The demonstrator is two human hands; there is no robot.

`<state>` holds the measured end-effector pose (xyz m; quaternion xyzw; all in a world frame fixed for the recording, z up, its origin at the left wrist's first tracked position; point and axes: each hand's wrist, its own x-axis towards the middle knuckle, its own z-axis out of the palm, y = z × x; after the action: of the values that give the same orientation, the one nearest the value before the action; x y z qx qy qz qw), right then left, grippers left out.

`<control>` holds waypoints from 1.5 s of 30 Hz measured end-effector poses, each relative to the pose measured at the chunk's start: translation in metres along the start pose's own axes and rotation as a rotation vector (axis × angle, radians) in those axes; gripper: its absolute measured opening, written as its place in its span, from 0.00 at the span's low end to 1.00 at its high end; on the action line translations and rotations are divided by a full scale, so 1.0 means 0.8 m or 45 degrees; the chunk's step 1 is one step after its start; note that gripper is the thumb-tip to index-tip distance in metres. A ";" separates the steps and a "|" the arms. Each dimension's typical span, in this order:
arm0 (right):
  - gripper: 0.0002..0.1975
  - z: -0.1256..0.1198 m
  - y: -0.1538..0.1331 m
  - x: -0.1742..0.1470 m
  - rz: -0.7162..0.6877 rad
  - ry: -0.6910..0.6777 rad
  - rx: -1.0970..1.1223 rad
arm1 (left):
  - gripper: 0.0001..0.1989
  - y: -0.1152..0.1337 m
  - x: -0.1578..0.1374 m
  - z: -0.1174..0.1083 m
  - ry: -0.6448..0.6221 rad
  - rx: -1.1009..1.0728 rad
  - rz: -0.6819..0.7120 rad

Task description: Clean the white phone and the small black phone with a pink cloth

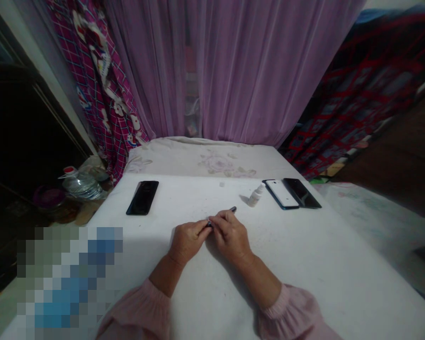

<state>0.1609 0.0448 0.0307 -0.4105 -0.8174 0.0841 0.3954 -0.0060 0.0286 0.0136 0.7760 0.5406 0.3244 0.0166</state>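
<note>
Close together over the white tabletop (205, 196), both my hands hold a slim dark object (233, 209), whose far end sticks out past the right fingers. Its middle is hidden, so I cannot tell its kind. My left hand (188, 242) pinches the near end between thumb and fingers. My right hand (233, 234) is closed over the rest, its fingertips touching the left ones. Beyond the right hand stands a small spray bottle (256, 195). A small pale piece (222, 184) lies near the back of the white cover.
A black phone (142, 198) lies at the left. At the right lie a white phone (282, 193) on something blue-edged and a dark phone-like slab (302, 192). Purple curtains (241, 71) hang behind the table. A big water bottle (82, 184) stands low at the left.
</note>
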 end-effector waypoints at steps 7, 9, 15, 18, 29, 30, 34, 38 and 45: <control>0.14 -0.013 0.030 0.007 0.132 0.128 -0.045 | 0.10 -0.001 0.000 0.001 0.038 -0.083 -0.017; 0.13 -0.017 0.047 0.009 0.224 0.213 -0.028 | 0.10 -0.001 -0.001 0.002 0.030 -0.080 -0.019; 0.15 -0.010 0.091 0.002 0.519 0.298 0.192 | 0.09 0.000 -0.001 0.002 0.036 -0.110 -0.038; 0.15 -0.003 0.099 -0.006 0.632 0.228 0.227 | 0.09 0.000 -0.001 0.001 0.030 -0.118 -0.065; 0.13 -0.006 0.092 0.000 0.624 0.215 0.081 | 0.09 0.000 0.000 0.000 0.008 -0.231 -0.132; 0.14 -0.005 0.092 0.002 0.608 0.266 0.149 | 0.09 0.000 0.000 0.000 0.008 -0.241 -0.137; 0.17 -0.003 0.094 0.002 0.584 0.308 0.258 | 0.08 0.000 0.000 0.001 0.012 -0.273 -0.171; 0.12 -0.003 0.100 -0.005 0.650 0.141 0.175 | 0.08 0.000 0.000 0.002 0.017 -0.377 -0.225; 0.24 -0.005 0.088 0.004 0.887 0.085 0.850 | 0.11 -0.006 0.005 0.003 0.146 -0.714 -0.403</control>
<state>0.2050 0.0917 0.0026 -0.5130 -0.5465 0.4560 0.4799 -0.0078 0.0351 0.0116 0.6281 0.5441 0.4972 0.2492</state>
